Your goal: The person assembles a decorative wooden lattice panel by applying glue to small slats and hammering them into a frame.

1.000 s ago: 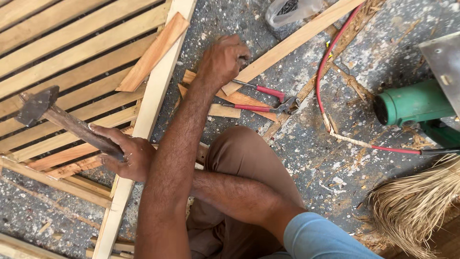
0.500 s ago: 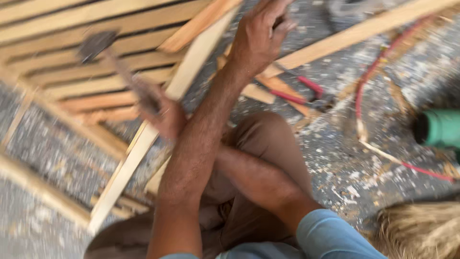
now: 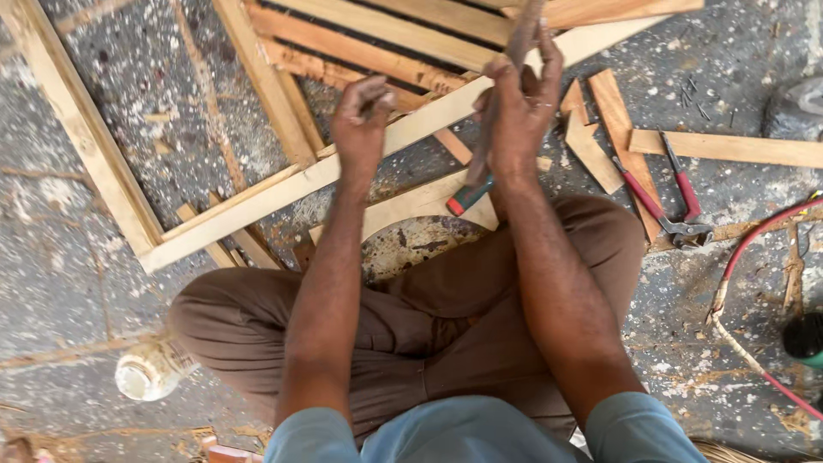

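I sit cross-legged on a speckled floor with both hands raised over a wooden slat frame (image 3: 283, 184). My right hand (image 3: 514, 111) grips the long brown handle of a hammer (image 3: 478, 163), held nearly upright. Its red and green lower end points at my knee, and its head is cut off by the top edge. My left hand (image 3: 364, 120) hovers above the frame's pale rail with its fingertips pinched together. Whether something small sits between them is too small to tell.
Red-handled pliers (image 3: 677, 206) lie on the floor to the right, beside wood offcuts (image 3: 600, 129) and a long slat (image 3: 729, 147). A red cable (image 3: 754, 249) curves toward a green tool (image 3: 806, 334). A clear plastic jar (image 3: 150, 370) lies by my left knee.
My arms have uncrossed. The left hand came back from the floor near the pliers to the frame, and the right hand swung the hammer from the left side up to the middle.
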